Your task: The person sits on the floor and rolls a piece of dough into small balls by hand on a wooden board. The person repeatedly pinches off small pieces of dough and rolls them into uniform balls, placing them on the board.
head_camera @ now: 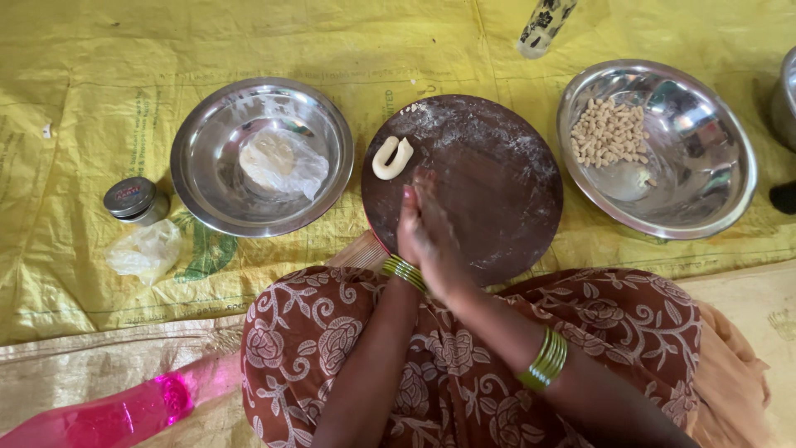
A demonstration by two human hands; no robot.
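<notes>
My left hand (407, 226) and my right hand (438, 242) are pressed flat together, palm to palm, over the near edge of a round dark brown board (497, 182) dusted with flour. Whatever lies between the palms is hidden. A pale, U-shaped strip of dough (391, 158) lies on the far left part of the board, a little beyond my fingertips. Green and gold bangles sit on both wrists.
A steel bowl (207, 191) on the left holds a lump of dough in clear plastic (280, 162). A steel bowl (721, 199) on the right holds several small dough pieces (609, 133). A small round tin (134, 200), a crumpled plastic bag (145, 249) and a pink bottle (124, 413) lie on the yellow sheet.
</notes>
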